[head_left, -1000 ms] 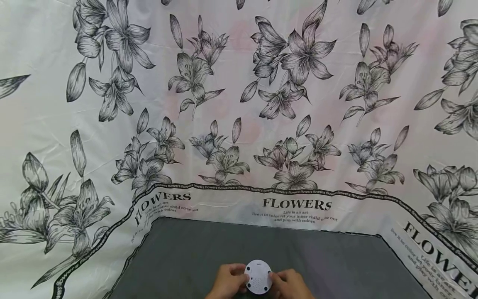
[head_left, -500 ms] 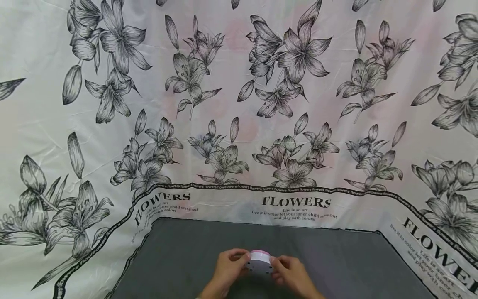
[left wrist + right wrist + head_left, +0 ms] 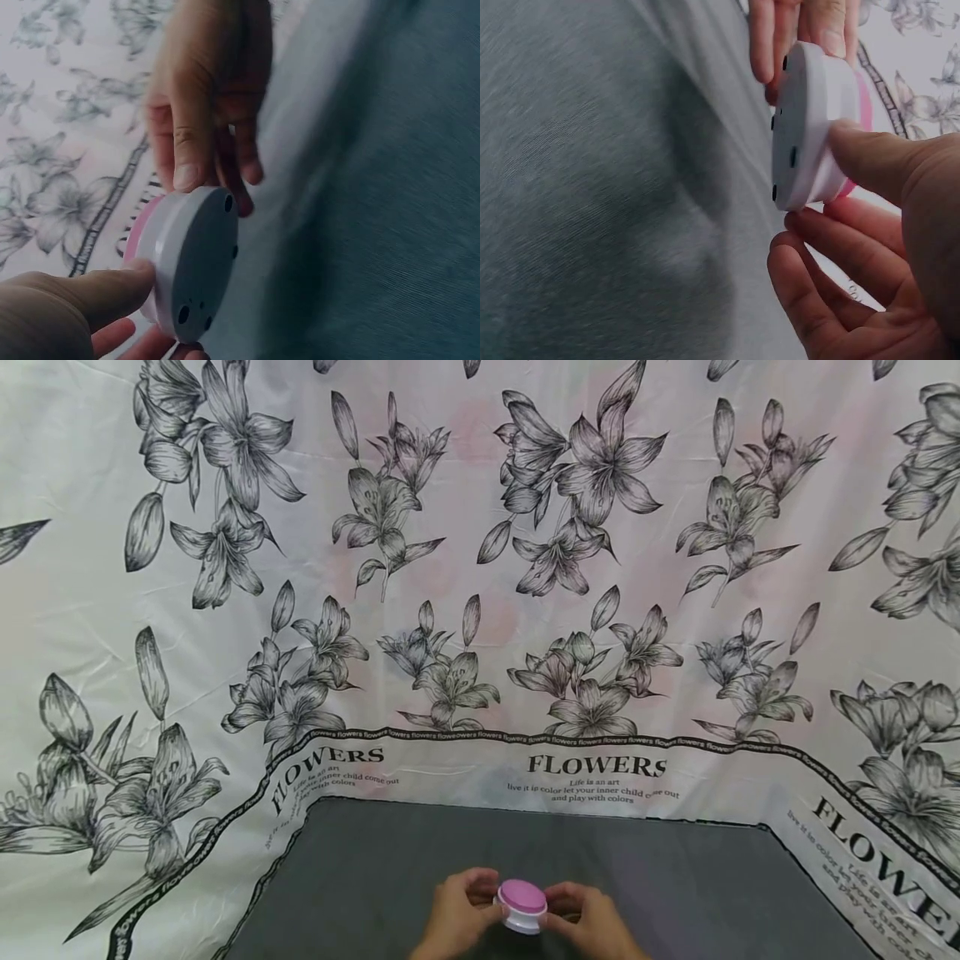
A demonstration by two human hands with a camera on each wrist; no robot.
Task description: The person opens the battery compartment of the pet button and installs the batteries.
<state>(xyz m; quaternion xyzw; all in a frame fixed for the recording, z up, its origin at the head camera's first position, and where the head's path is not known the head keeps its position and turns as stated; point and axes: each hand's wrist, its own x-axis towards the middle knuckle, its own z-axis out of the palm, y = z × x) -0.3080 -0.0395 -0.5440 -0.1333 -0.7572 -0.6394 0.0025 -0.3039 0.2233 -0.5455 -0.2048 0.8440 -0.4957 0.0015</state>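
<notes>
Both hands hold a round white push button with a pink top (image 3: 522, 897) between them. In the head view its pink face points up toward the camera. The left hand (image 3: 459, 910) pinches its left edge, thumb on the side of the casing. On the opposite edge, the right hand (image 3: 588, 920) grips with thumb and fingers. The left wrist view shows the flat white base (image 3: 206, 262) with several small black feet. In the right wrist view the thumb (image 3: 874, 154) presses the casing's side and the fingertips touch its lower rim.
A dark grey cloth surface (image 3: 375, 860) lies beneath the hands. Behind it and at both sides hangs a white curtain (image 3: 465, 768) printed with black lilies and the word FLOWERS.
The push button has turned over: a second ago its footed base faced the camera, half a second ago its side showed, now the pink top shows. Both hands have kept hold of it.
</notes>
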